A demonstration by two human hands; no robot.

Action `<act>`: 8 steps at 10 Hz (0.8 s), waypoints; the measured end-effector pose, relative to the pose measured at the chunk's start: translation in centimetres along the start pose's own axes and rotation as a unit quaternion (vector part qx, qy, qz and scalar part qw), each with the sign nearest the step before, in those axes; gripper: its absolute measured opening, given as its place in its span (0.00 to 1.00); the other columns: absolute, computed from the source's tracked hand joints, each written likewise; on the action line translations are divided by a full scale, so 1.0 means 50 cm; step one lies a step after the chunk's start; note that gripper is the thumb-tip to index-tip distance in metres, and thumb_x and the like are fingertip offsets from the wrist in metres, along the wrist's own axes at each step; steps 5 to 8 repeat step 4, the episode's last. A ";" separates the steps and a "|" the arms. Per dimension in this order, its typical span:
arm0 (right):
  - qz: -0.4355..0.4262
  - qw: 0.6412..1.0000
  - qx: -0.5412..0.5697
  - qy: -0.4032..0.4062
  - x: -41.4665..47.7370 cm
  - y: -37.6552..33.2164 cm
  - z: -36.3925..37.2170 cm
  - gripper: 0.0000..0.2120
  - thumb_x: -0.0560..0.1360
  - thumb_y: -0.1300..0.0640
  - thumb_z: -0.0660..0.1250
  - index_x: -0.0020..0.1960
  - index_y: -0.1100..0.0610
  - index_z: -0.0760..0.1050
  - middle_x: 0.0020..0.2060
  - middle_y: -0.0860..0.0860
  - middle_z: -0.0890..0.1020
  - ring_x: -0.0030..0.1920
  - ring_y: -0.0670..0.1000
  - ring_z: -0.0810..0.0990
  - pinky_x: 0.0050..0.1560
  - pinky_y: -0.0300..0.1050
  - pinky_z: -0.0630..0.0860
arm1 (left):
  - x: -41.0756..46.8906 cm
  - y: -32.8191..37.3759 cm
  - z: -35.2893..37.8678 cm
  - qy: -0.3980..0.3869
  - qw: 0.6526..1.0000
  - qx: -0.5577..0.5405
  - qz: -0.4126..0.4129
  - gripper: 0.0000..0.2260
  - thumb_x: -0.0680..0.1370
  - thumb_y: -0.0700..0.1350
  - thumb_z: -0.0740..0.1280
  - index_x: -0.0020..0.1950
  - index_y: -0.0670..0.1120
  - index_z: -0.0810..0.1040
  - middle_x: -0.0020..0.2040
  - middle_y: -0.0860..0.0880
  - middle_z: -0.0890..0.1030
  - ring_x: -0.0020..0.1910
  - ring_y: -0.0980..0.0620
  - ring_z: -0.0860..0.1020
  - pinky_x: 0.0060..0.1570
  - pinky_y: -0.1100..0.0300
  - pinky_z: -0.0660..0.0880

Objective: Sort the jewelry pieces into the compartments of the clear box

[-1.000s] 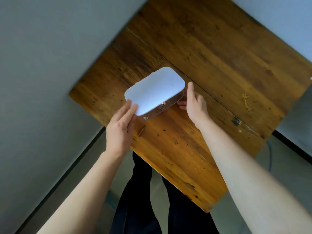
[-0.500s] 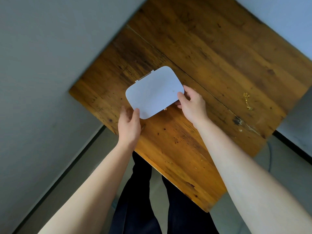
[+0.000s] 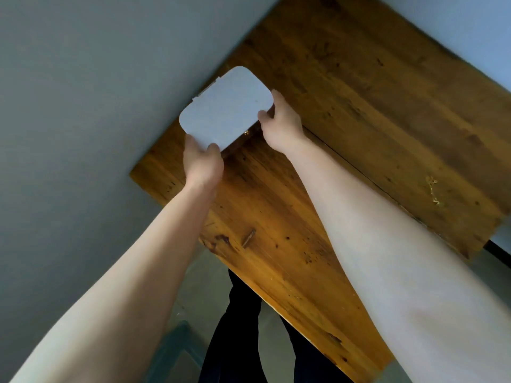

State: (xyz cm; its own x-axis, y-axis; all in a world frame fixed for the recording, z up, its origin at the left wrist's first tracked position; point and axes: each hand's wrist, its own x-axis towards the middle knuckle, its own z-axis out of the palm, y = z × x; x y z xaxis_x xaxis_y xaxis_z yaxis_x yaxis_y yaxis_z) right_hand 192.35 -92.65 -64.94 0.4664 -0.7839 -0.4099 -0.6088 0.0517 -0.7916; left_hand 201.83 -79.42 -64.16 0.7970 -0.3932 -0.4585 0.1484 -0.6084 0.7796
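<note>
We've got the clear box point(image 3: 226, 109) gripped by left hand point(image 3: 203, 161) and right hand point(image 3: 282, 121), right at the desk point(image 3: 359, 106) edge by the grey wall point(image 3: 83, 92); gold jewelry point(image 3: 432, 190) sits well apart.
</note>
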 end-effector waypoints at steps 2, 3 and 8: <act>0.038 0.999 -0.019 -0.019 0.048 -0.015 0.049 0.29 0.84 0.60 0.57 0.81 0.54 0.48 0.77 0.52 0.64 0.75 0.54 0.65 0.72 0.46 0.63 | 0.023 -0.028 0.000 -0.021 0.994 0.110 -0.004 0.33 0.83 0.45 0.59 0.80 0.47 0.41 0.67 0.49 0.71 0.57 0.51 0.76 0.54 0.63 0.69; 0.048 0.999 -0.003 -0.014 0.029 -0.025 0.037 0.29 0.85 0.58 0.58 0.81 0.54 0.49 0.78 0.53 0.62 0.76 0.55 0.63 0.74 0.48 0.60 | 0.007 -0.026 0.000 -0.060 0.984 0.166 -0.010 0.39 0.82 0.49 0.60 0.77 0.50 0.29 0.69 0.47 0.69 0.52 0.50 0.77 0.51 0.57 0.73; 0.020 0.999 -0.028 -0.004 -0.013 -0.011 0.010 0.29 0.84 0.55 0.59 0.81 0.56 0.52 0.78 0.54 0.62 0.76 0.55 0.62 0.75 0.49 0.60 | 0.004 -0.018 -0.011 -0.082 0.976 0.199 -0.011 0.42 0.81 0.52 0.62 0.76 0.51 0.28 0.78 0.43 0.60 0.69 0.41 0.69 0.67 0.48 0.70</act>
